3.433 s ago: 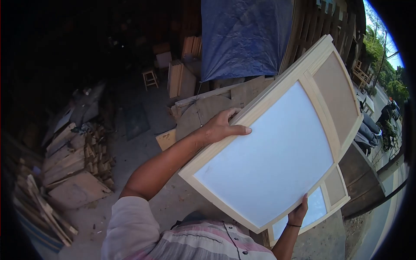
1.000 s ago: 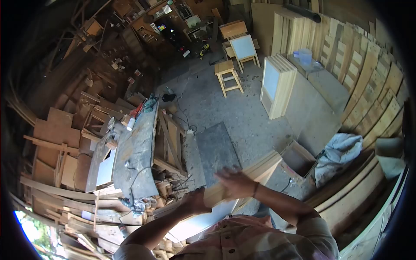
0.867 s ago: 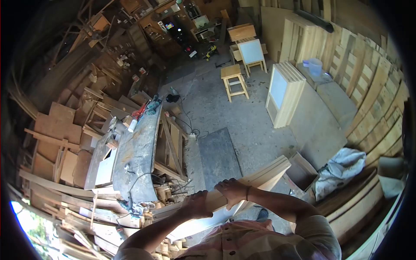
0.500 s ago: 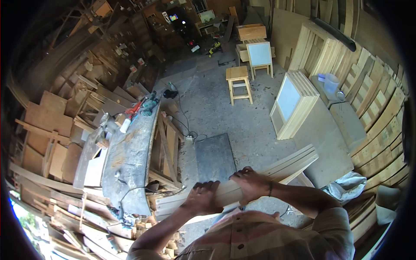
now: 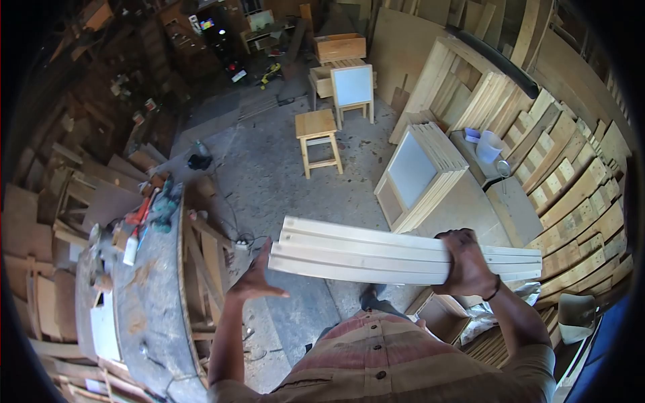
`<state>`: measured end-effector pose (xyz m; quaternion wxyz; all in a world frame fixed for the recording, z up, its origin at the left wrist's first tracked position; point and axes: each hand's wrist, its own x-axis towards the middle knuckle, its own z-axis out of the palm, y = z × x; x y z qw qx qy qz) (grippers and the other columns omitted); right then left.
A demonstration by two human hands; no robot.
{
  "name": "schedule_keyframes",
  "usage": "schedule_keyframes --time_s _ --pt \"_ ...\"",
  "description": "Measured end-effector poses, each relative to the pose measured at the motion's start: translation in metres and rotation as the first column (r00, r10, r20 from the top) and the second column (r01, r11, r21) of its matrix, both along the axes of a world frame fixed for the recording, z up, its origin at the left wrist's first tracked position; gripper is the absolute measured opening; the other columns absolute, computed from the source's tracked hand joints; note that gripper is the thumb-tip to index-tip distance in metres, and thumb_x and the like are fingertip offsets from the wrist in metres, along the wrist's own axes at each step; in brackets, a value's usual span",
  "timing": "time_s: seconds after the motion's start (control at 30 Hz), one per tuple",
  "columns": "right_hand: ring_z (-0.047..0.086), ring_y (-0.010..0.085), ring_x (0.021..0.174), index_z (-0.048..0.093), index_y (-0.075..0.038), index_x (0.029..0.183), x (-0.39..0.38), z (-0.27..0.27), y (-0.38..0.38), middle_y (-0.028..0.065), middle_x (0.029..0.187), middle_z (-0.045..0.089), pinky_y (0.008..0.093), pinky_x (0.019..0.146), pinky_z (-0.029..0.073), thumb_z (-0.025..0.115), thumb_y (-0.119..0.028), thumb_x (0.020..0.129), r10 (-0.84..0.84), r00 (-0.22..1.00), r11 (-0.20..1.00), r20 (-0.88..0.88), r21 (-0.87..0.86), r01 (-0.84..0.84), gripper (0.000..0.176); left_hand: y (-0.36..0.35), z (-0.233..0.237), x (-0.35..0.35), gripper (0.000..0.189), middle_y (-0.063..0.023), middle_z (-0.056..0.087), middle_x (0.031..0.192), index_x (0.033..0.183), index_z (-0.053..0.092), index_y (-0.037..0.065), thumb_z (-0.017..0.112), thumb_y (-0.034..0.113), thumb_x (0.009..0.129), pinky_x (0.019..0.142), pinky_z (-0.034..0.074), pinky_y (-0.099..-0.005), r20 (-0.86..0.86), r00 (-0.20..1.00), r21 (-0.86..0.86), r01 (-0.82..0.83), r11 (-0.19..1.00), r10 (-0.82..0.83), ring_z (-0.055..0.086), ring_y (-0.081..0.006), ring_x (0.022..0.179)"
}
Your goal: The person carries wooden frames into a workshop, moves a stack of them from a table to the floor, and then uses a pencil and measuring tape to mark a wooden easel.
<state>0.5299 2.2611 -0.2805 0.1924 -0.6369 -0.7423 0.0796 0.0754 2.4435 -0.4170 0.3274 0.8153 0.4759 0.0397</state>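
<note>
A stack of pale wooden slats (image 5: 363,254) lies across in front of my chest, held up off the floor. My right hand (image 5: 465,263) is wrapped round the stack right of its middle, a dark band on the wrist. Close by the stack's left end, my left hand (image 5: 255,279) is open, thumb and fingers spread apart. Below the slats, a dark flat panel (image 5: 306,305) lies on the floor near my feet.
To the left stands a workbench (image 5: 151,295) with power tools (image 5: 161,211) and a white bottle (image 5: 130,248). A wooden stool (image 5: 316,124) is ahead. White-panelled frames (image 5: 420,168) lean at the right, beside a shelf with a clear bucket (image 5: 490,146). An open box (image 5: 440,312) sits low at right.
My left hand has let go of the slats and spread open at their left end. The slats have turned more level and come higher, my right hand still on them. The view has swung right.
</note>
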Motion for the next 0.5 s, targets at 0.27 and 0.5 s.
schedule_keyframes --time_s 0.27,0.5 --pt "0.059 0.0334 0.095 0.056 -0.002 0.111 0.121 -0.025 0.082 0.0151 0.097 0.061 0.0415 0.095 0.038 0.086 -0.025 0.043 -0.264 0.952 0.963 -0.156 0.002 0.268 0.078 0.223 -0.043 0.212 0.091 -0.0103 0.055 0.133 0.136 0.045 0.004 0.093 0.014 0.058 0.103 0.044 -0.0341 0.328 0.929 -0.31 0.276 0.91 -0.17 0.052 -0.0183 0.119" --pt "0.056 0.0315 0.098 0.055 -0.006 0.112 0.206 -0.07 0.131 0.0121 0.102 0.059 0.0395 0.095 0.038 0.089 -0.027 0.042 -0.511 0.822 0.858 -0.25 -0.106 0.502 0.081 0.343 -0.024 0.375 0.088 -0.0096 0.054 0.127 0.134 0.041 0.009 0.088 0.011 0.06 0.101 0.042 -0.0329 0.536 0.756 -0.315 0.593 0.741 -0.377 0.05 -0.019 0.118"
